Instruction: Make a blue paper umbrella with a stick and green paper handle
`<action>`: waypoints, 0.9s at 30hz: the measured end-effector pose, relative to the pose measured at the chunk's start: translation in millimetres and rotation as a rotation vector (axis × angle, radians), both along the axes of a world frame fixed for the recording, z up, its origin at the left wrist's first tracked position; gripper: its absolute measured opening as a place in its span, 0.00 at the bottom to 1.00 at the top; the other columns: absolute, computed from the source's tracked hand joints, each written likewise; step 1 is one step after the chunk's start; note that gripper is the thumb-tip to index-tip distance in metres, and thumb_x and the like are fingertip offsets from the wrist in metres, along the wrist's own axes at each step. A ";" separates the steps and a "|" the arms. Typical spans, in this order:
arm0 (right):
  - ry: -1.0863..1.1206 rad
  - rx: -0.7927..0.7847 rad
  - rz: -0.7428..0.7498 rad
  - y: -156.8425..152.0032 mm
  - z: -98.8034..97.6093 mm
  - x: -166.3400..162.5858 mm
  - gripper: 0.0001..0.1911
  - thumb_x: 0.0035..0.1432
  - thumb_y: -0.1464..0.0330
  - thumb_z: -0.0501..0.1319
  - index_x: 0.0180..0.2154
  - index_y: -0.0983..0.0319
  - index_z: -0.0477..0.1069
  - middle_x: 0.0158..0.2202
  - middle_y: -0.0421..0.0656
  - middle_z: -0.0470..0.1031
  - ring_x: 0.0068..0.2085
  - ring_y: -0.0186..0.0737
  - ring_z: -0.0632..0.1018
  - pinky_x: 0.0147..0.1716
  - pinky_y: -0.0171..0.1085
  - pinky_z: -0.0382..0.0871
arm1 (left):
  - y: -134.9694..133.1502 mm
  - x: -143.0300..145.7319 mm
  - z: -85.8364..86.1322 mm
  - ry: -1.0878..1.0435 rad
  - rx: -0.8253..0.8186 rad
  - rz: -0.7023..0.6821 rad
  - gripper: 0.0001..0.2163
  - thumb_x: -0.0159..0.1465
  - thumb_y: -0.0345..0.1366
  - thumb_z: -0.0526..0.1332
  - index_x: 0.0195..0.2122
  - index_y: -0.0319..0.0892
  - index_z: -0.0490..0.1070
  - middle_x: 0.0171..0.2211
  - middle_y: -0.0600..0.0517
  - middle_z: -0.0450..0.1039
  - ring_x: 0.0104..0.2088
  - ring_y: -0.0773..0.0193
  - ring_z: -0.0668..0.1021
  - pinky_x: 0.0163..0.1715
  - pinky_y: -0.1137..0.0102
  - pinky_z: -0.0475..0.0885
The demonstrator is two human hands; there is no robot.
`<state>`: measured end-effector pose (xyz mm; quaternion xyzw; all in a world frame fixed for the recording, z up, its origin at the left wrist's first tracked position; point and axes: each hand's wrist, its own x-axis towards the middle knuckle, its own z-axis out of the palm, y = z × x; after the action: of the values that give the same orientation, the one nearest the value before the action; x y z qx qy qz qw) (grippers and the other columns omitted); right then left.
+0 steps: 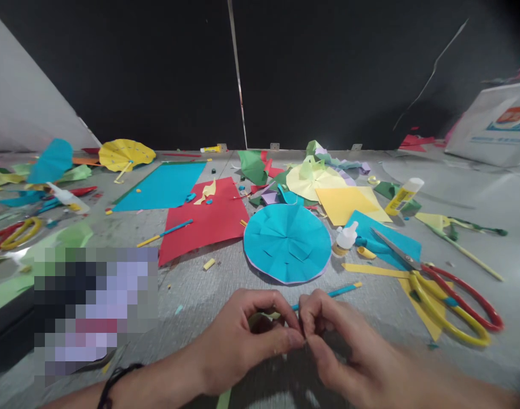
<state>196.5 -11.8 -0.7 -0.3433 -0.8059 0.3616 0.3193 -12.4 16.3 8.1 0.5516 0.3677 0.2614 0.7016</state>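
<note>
My left hand [246, 335] and my right hand [340, 341] meet low in the middle of the view, fingertips pinched together over a small thing I cannot make out; a pale green strip shows under them. A thin blue stick with a yellow tip [342, 291] lies just beyond my right fingers. A round blue paper disc with fold creases [287, 243] lies flat a little farther off.
Red-and-yellow scissors [447, 295] lie at right on yellow and blue paper scraps. A small glue bottle [345, 238], a glue stick [404, 196], red paper [204, 224], blue paper [161, 187] and a yellow paper umbrella [125, 154] are spread over the grey table [434, 187]. Blurred area at left.
</note>
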 end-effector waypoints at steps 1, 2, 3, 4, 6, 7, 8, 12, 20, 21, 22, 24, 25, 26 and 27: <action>0.019 0.002 -0.011 -0.7 -1.3 0.4 0.07 0.64 0.75 0.54 0.39 0.56 0.61 0.33 0.38 0.70 0.31 0.34 0.71 0.31 0.32 0.70 | 0.2 -0.2 0.5 -0.001 0.002 -0.004 0.12 0.55 0.39 0.76 0.28 0.39 0.76 0.22 0.58 0.67 0.24 0.71 0.64 0.26 0.74 0.58; 0.034 0.005 -0.022 -1.3 -2.5 1.0 0.07 0.64 0.75 0.54 0.39 0.56 0.61 0.33 0.38 0.70 0.32 0.34 0.71 0.31 0.32 0.71 | 0.4 -0.4 1.0 -0.002 0.006 -0.008 0.12 0.56 0.39 0.76 0.28 0.39 0.76 0.20 0.59 0.66 0.23 0.71 0.64 0.26 0.74 0.58; 0.045 0.005 -0.030 -2.0 -3.4 1.6 0.07 0.65 0.75 0.54 0.40 0.56 0.62 0.33 0.37 0.69 0.31 0.34 0.71 0.31 0.32 0.70 | 0.4 -0.7 1.2 0.002 0.011 -0.011 0.12 0.56 0.40 0.75 0.28 0.40 0.76 0.20 0.60 0.65 0.23 0.72 0.63 0.25 0.75 0.57; 0.053 0.001 -0.033 -2.5 -4.0 2.4 0.06 0.66 0.74 0.54 0.40 0.56 0.62 0.33 0.37 0.69 0.31 0.34 0.71 0.31 0.32 0.70 | 0.4 -0.9 1.3 0.006 0.013 -0.011 0.11 0.56 0.40 0.76 0.28 0.40 0.76 0.19 0.60 0.64 0.22 0.72 0.62 0.24 0.75 0.56; 0.069 -0.009 -0.023 -3.5 -4.4 3.7 0.05 0.68 0.73 0.54 0.41 0.56 0.63 0.33 0.36 0.69 0.30 0.33 0.71 0.31 0.32 0.71 | 0.3 -1.3 1.0 0.011 0.013 -0.002 0.11 0.55 0.40 0.76 0.29 0.40 0.77 0.18 0.61 0.62 0.21 0.72 0.60 0.23 0.74 0.54; 0.082 -0.018 -0.010 -3.8 -4.3 4.3 0.05 0.68 0.73 0.54 0.43 0.56 0.63 0.34 0.37 0.70 0.30 0.33 0.72 0.31 0.32 0.71 | 0.3 -1.6 0.7 0.010 0.007 0.002 0.11 0.55 0.40 0.76 0.29 0.40 0.77 0.18 0.61 0.62 0.21 0.72 0.60 0.23 0.74 0.53; 0.092 -0.026 0.002 -4.1 -4.3 4.6 0.06 0.69 0.73 0.55 0.44 0.56 0.63 0.34 0.37 0.71 0.30 0.33 0.73 0.32 0.33 0.72 | 0.3 -1.8 0.3 0.008 0.002 0.005 0.11 0.54 0.39 0.77 0.29 0.40 0.77 0.19 0.61 0.62 0.21 0.72 0.60 0.23 0.74 0.53; 0.092 -0.035 0.031 -3.3 -4.0 5.4 0.06 0.69 0.72 0.57 0.46 0.56 0.64 0.33 0.37 0.73 0.31 0.34 0.74 0.32 0.33 0.72 | 0.2 -3.1 -1.5 0.020 0.012 0.008 0.12 0.53 0.38 0.77 0.29 0.39 0.77 0.21 0.59 0.64 0.24 0.71 0.61 0.25 0.73 0.54; -0.084 -0.065 0.069 1.5 9.6 9.9 0.03 0.71 0.71 0.54 0.43 0.57 0.65 0.30 0.36 0.73 0.29 0.34 0.74 0.30 0.33 0.70 | 0.5 -4.2 -1.0 -0.002 -0.014 -0.020 0.12 0.53 0.37 0.77 0.29 0.38 0.76 0.22 0.58 0.67 0.24 0.71 0.62 0.25 0.73 0.55; -0.086 -0.081 0.080 1.0 11.0 9.8 0.04 0.71 0.71 0.54 0.42 0.57 0.64 0.29 0.36 0.72 0.27 0.34 0.73 0.29 0.33 0.69 | 0.3 -3.8 -0.7 -0.010 -0.016 -0.025 0.12 0.54 0.37 0.77 0.29 0.38 0.76 0.22 0.58 0.68 0.24 0.72 0.62 0.25 0.74 0.55; -0.080 -0.093 0.088 0.2 12.0 9.7 0.04 0.71 0.71 0.53 0.42 0.57 0.63 0.28 0.35 0.71 0.25 0.33 0.73 0.28 0.32 0.69 | 0.0 -3.3 -0.4 -0.024 -0.020 -0.028 0.12 0.54 0.38 0.77 0.28 0.39 0.76 0.22 0.59 0.67 0.24 0.72 0.61 0.25 0.74 0.55; -0.064 -0.101 0.083 -2.6 12.2 9.4 0.04 0.72 0.70 0.53 0.41 0.56 0.62 0.27 0.34 0.71 0.23 0.32 0.72 0.26 0.32 0.69 | -0.4 -2.3 -0.1 -0.054 -0.041 -0.037 0.13 0.55 0.39 0.77 0.28 0.39 0.75 0.21 0.60 0.66 0.22 0.73 0.60 0.24 0.75 0.56; -0.065 -0.085 0.066 -4.5 11.6 9.4 0.04 0.72 0.70 0.53 0.41 0.56 0.62 0.27 0.35 0.71 0.23 0.32 0.72 0.25 0.31 0.70 | -0.4 -2.0 -0.1 -0.069 -0.052 -0.039 0.14 0.55 0.40 0.77 0.28 0.39 0.75 0.21 0.60 0.66 0.22 0.74 0.60 0.24 0.75 0.56; -0.075 -0.049 0.046 -6.5 10.8 9.5 0.03 0.72 0.69 0.54 0.41 0.55 0.62 0.27 0.35 0.72 0.24 0.32 0.73 0.26 0.31 0.71 | -0.4 -1.8 -0.3 -0.081 -0.062 -0.040 0.14 0.54 0.41 0.77 0.28 0.39 0.74 0.21 0.59 0.67 0.21 0.74 0.60 0.24 0.75 0.56; -0.086 0.005 0.024 -8.7 9.9 9.7 0.03 0.72 0.69 0.55 0.42 0.55 0.63 0.29 0.37 0.74 0.25 0.34 0.75 0.26 0.31 0.72 | -0.3 -1.8 -0.7 -0.087 -0.074 -0.039 0.15 0.54 0.41 0.77 0.28 0.39 0.75 0.21 0.59 0.67 0.21 0.74 0.60 0.23 0.75 0.55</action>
<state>206.2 -20.5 9.2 -0.3477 -0.8239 0.3483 0.2810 -14.2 16.0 7.5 0.5205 0.3353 0.2578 0.7418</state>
